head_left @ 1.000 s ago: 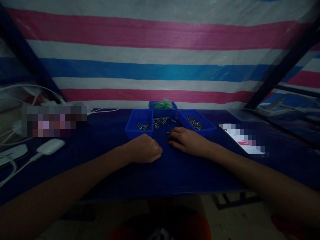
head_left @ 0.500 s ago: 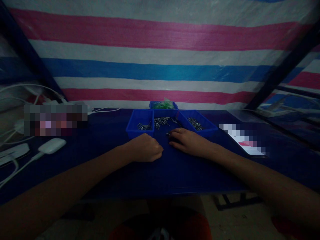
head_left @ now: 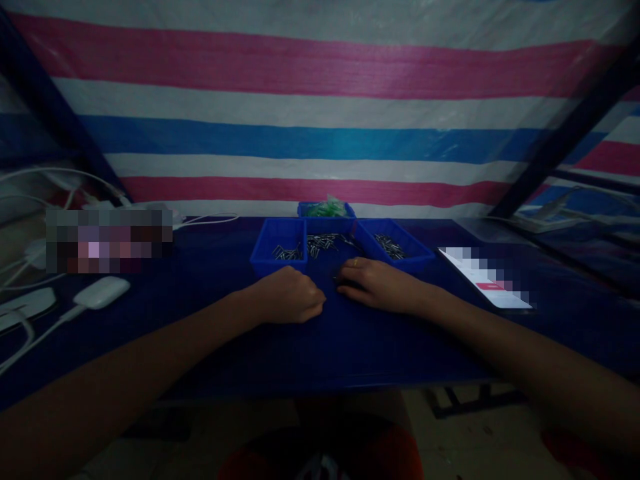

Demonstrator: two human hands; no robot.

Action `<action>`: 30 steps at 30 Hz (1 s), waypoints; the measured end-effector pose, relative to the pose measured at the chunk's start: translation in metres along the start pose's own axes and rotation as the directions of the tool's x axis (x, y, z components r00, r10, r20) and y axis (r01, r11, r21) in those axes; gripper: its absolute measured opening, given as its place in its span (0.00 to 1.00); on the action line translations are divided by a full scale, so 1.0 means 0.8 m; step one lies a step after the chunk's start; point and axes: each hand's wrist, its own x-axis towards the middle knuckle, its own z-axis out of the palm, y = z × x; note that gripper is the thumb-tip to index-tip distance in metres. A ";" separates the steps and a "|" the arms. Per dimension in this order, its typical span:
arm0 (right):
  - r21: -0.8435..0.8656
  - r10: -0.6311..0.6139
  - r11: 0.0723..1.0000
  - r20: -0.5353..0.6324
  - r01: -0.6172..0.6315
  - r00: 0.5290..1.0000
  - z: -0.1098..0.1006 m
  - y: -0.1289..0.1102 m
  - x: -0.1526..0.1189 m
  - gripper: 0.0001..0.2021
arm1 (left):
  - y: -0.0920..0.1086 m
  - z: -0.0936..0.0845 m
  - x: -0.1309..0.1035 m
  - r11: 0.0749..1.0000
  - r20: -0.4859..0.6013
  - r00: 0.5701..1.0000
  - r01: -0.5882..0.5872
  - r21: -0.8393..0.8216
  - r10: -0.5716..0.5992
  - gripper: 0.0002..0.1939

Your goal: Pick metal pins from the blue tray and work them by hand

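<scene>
My left hand point(head_left: 289, 295) rests on the blue table in front of the left bin, its fingers curled into a fist. What it holds, if anything, is hidden. Opposite it, my right hand point(head_left: 371, 285) lies with fingers bent and thumb drawn in. Something small and dark shows at its fingertips, too dim to name. Beyond the hands, a loose pile of short metal pins point(head_left: 320, 244) lies on the table between two blue bins. The left bin point(head_left: 278, 235) has some pins at its near end; the right bin point(head_left: 413, 241) holds more.
A third blue bin point(head_left: 301, 212) with green plastic bags point(head_left: 327, 209) stands at the back. To the right lies a lit phone point(head_left: 505, 297). White cables and a white charger point(head_left: 102, 292) are at the left. A striped sheet point(head_left: 320, 73) hangs behind the table.
Both hands stay nearly in place. The thin shiny tip that stood out from my right fingertips is now hardly visible. The view has shifted very slightly.
</scene>
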 end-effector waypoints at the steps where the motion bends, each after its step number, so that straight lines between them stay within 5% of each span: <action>1: 0.000 -0.002 1.000 0.002 0.002 1.000 -0.001 -0.001 0.000 0.09 | 0.000 0.000 0.000 1.000 -0.008 1.000 0.002 -0.002 -0.002 0.15; 8: -0.029 0.017 0.999 -0.027 -0.018 0.999 -0.002 -0.004 -0.002 0.08 | -0.001 0.000 0.000 1.000 -0.027 1.000 0.004 -0.025 -0.005 0.16; 14: -0.144 0.173 0.973 -0.071 -0.182 0.982 0.007 -0.005 -0.001 0.15 | 0.000 -0.001 0.001 1.000 0.001 1.000 0.016 -0.007 -0.016 0.15; 30: 0.036 0.070 0.997 -0.026 -0.070 0.997 0.008 -0.001 -0.003 0.19 | 0.001 -0.005 0.002 0.998 0.055 0.997 0.060 -0.013 -0.060 0.15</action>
